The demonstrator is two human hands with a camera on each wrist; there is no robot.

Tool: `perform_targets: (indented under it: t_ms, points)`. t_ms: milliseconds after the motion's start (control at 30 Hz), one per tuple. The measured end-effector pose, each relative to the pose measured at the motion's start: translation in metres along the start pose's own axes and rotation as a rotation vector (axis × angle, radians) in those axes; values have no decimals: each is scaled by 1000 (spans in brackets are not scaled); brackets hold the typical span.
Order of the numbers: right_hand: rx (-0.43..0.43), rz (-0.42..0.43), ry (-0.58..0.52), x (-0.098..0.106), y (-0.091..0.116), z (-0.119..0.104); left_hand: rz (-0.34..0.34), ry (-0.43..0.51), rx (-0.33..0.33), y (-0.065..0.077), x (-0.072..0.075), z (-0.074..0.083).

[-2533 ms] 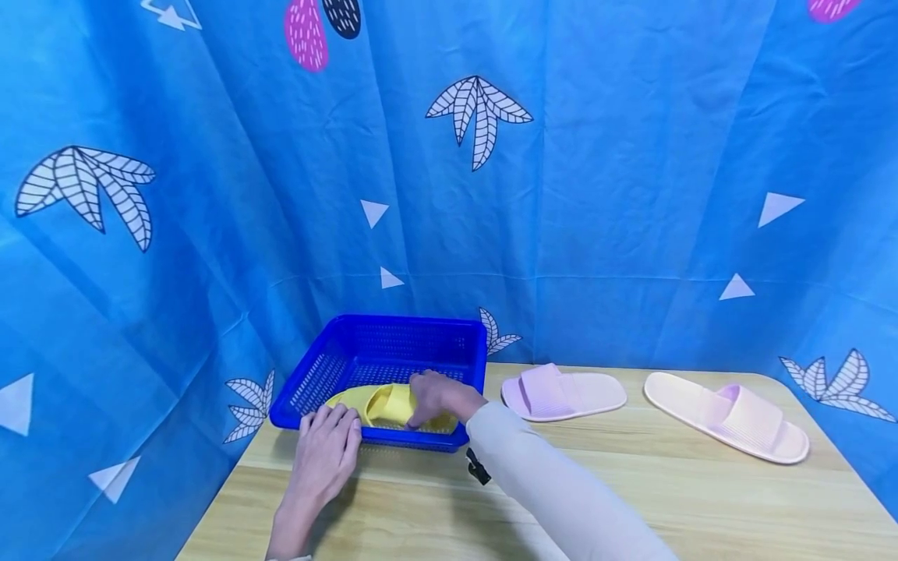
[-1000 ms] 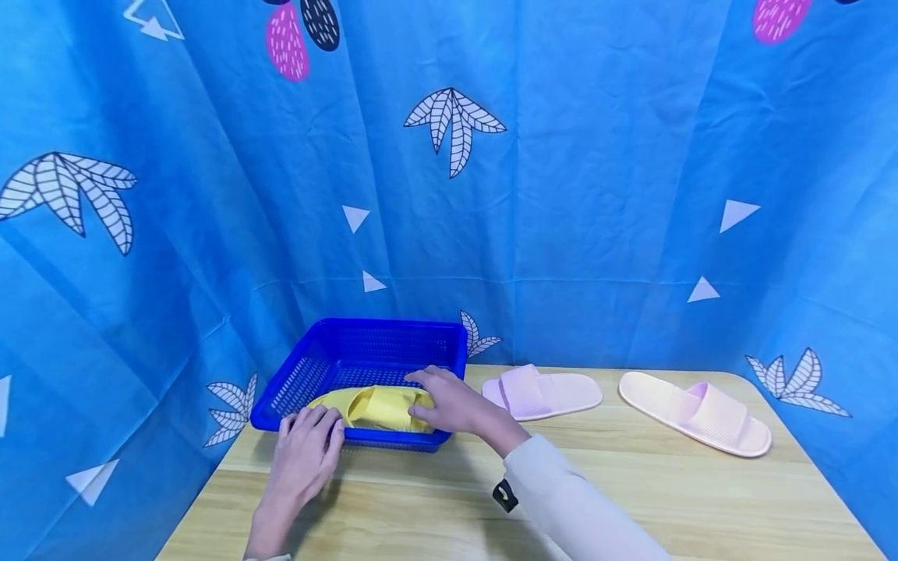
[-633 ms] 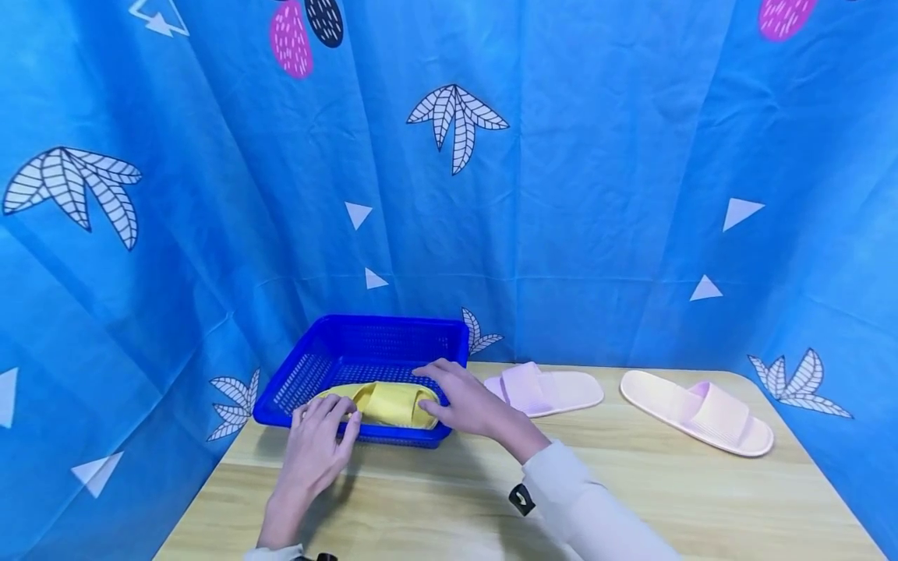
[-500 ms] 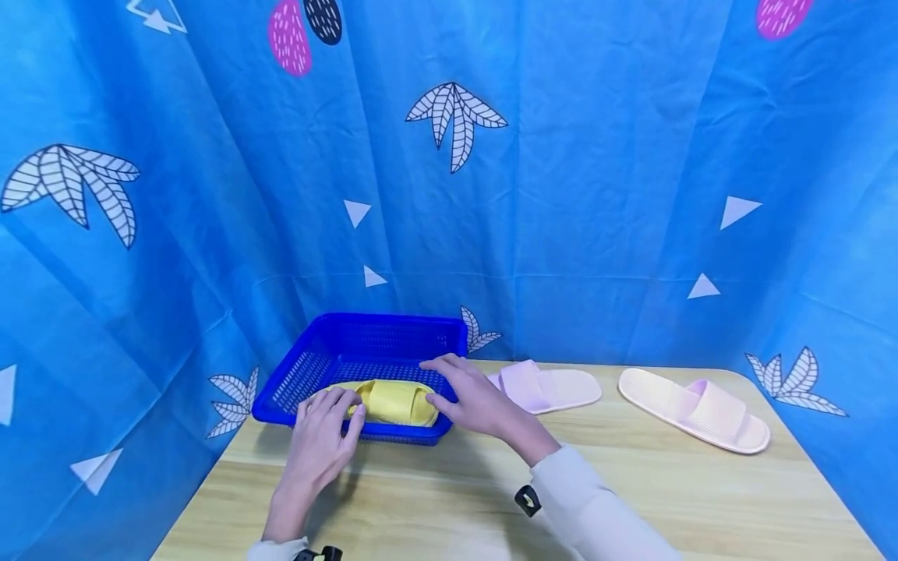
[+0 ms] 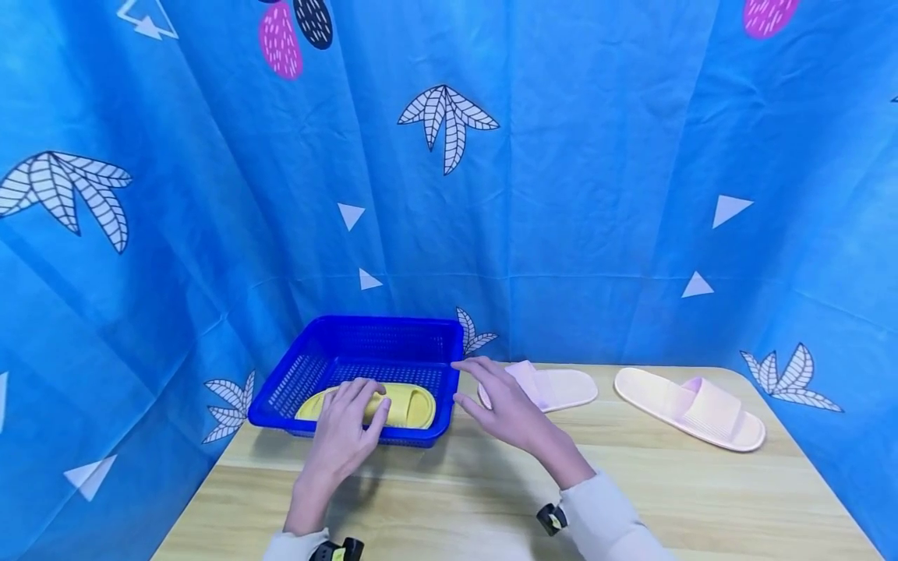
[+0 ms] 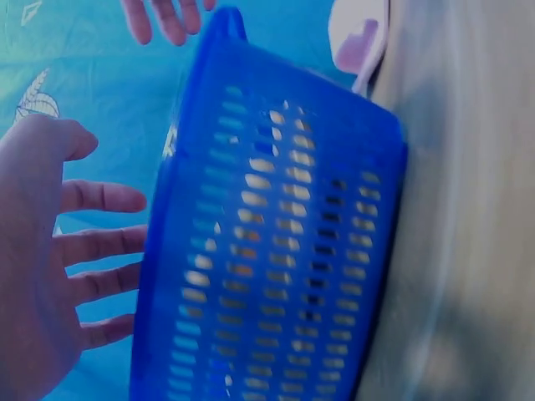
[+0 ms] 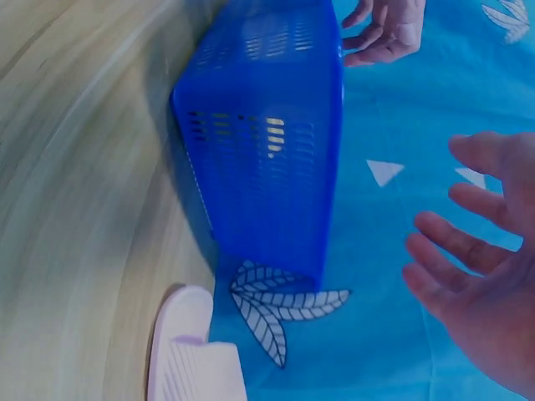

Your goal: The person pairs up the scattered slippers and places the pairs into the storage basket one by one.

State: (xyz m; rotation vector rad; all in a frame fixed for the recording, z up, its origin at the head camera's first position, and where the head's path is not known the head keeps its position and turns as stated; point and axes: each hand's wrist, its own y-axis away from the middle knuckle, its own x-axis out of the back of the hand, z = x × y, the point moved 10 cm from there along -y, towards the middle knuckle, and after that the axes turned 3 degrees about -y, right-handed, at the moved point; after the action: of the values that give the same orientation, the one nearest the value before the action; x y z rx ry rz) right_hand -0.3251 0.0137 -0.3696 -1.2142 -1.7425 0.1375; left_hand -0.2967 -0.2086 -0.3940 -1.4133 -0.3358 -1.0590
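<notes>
A yellow slipper [image 5: 414, 407] lies along the near side inside a blue plastic basket [image 5: 449, 405] with perforated walls. My left hand [image 5: 347, 425] is over the basket's near rim, fingers spread and loosely bent, covering part of the slipper in the head view. In the left wrist view its fingers [image 6: 104, 240] reach past the rim and grip nothing. My right hand [image 5: 508, 409] hovers just right of the basket, fingers apart and holding nothing, partly covering a pale pink slipper [image 5: 568, 387]. The right wrist view shows that hand [image 7: 476, 259] apart from the basket.
Farther right on the wooden table [image 5: 631, 499] lies a second pale pink slipper [image 5: 701, 409], set at a slant. A blue patterned curtain [image 5: 582, 195] hangs close behind the basket and slippers and along the left side.
My right hand has let go of the yellow slipper and moved right, out of the basket. My left hand has lifted off the near rim and shifted right, over the slipper.
</notes>
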Motion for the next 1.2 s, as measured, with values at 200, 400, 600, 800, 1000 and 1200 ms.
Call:
perform_targets:
  t_ms: [200,400,600,800,1000,1200]
  points:
    - [-58,58,-8,18,18,7,17,60,-20,-14,-2,18]
    - [-75,123,-1,36,35,13,-4,96,-39,-24,-10,39]
    - [-55,180,14,53,57,19,-17,112,-22,-32,-19,57]
    - [-38,228,57,78,70,27,-21,139,-24,-43,-29,76]
    - [-60,244,112,106,80,34,-2,159,-47,-50,-36,97]
    - [-50,266,171,130,87,40,23,182,-78,-60,-41,116]
